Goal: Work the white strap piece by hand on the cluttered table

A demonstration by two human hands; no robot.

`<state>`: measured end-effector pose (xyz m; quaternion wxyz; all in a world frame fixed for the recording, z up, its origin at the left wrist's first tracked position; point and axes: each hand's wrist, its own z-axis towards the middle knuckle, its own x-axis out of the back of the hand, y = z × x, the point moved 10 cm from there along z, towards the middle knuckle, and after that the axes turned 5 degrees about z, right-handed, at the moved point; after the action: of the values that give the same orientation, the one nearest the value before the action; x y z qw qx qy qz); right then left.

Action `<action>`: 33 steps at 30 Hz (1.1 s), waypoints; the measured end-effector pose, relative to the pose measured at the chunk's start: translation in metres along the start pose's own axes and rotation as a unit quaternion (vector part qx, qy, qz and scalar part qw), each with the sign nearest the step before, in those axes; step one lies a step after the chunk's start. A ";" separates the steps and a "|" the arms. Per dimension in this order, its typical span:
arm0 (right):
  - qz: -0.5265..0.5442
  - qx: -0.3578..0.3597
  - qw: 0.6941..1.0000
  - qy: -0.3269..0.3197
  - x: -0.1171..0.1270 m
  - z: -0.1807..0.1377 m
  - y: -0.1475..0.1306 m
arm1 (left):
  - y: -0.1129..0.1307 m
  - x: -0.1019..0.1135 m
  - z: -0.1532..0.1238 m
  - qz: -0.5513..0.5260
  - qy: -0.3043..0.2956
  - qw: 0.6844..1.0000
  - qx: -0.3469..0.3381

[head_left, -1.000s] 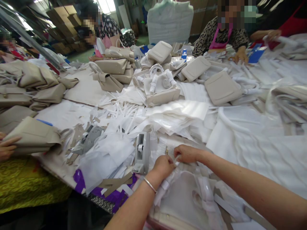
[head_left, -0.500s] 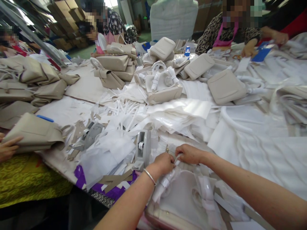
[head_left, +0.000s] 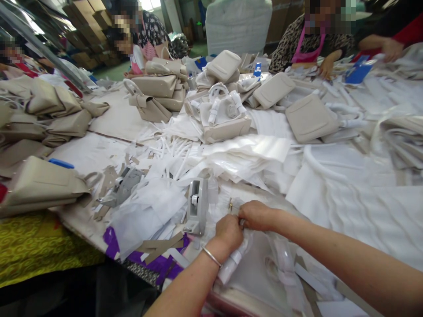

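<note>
No text, label, brand, number or sign can be read. A small blue box (head_left: 257, 70) standing among the bags on the far side of the surface (head_left: 115, 115) carries pale marks that may be print, too small to make out. At the back of the room, a tiny green glow (head_left: 199, 23) is likewise too small to tell as a sign. On the wrapped bag (head_left: 254, 275) under the hands, a round piece (head_left: 271, 267) shows through cloudy film; whether it bears lettering cannot be told. Any print on the grey tape dispenser (head_left: 197, 207) is illegible.
</note>
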<state>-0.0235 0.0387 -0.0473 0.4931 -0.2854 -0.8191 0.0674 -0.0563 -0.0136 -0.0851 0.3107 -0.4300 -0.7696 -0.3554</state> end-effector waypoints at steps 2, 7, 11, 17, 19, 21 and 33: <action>-0.028 0.024 0.999 0.012 -0.002 -0.001 -0.005 | 0.000 0.000 0.001 -0.026 -0.004 1.000 -0.006; -0.043 0.053 0.997 0.044 -0.006 -0.006 -0.006 | -0.007 -0.003 0.001 -0.123 0.002 0.992 -0.013; -0.043 0.056 0.996 0.056 -0.008 -0.008 -0.006 | -0.013 -0.003 -0.002 -0.147 0.016 0.989 0.003; -0.047 0.060 0.995 0.065 -0.007 -0.008 -0.005 | -0.009 -0.004 -0.002 -0.148 0.010 0.989 -0.013; -0.044 0.060 0.995 0.061 -0.007 -0.008 -0.005 | -0.007 -0.004 -0.001 -0.141 0.011 0.990 -0.023; -0.043 0.066 0.995 0.055 -0.006 -0.008 -0.007 | -0.007 -0.003 0.000 -0.130 0.014 0.991 -0.027; 0.124 0.030 0.990 0.055 -0.001 -0.016 0.027 | -0.015 -0.013 0.008 -0.150 -0.007 0.988 0.022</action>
<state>0.0014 0.0583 -0.0503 0.5336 -0.3735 -0.7464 0.1368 -0.0652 -0.0186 -0.1034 0.2583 -0.3050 -0.8352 -0.3778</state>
